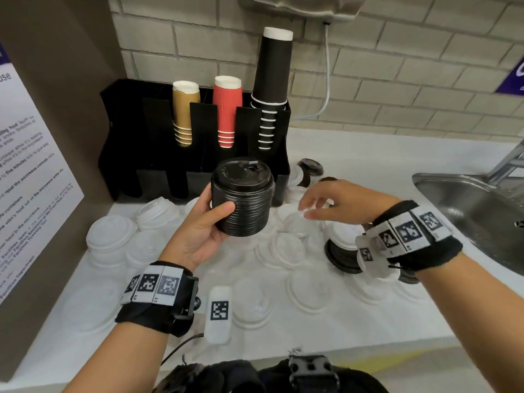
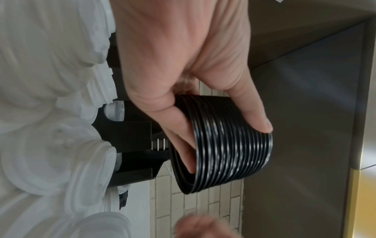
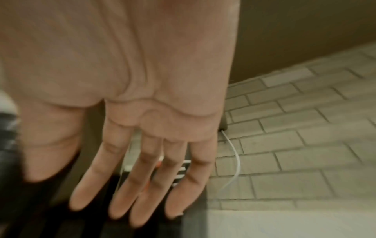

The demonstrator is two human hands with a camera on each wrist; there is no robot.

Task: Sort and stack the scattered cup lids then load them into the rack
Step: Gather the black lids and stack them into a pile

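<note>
The left hand [image 1: 198, 231] grasps a stack of black lids [image 1: 242, 198], thumb and fingers curled round it, raised just in front of the black rack [image 1: 124, 143]. The right hand [image 1: 340, 201], fingers straight and holding nothing, hovers right of the stack, apparently above loose white lids [image 1: 286, 248] on the counter [image 1: 368, 316] before the rack.

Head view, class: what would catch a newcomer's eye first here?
A tall stack of ribbed black plastic lids, gripped in the left hand at centre. White plastic lids litter the white counter below, and the open right hand hovers over them.
</note>
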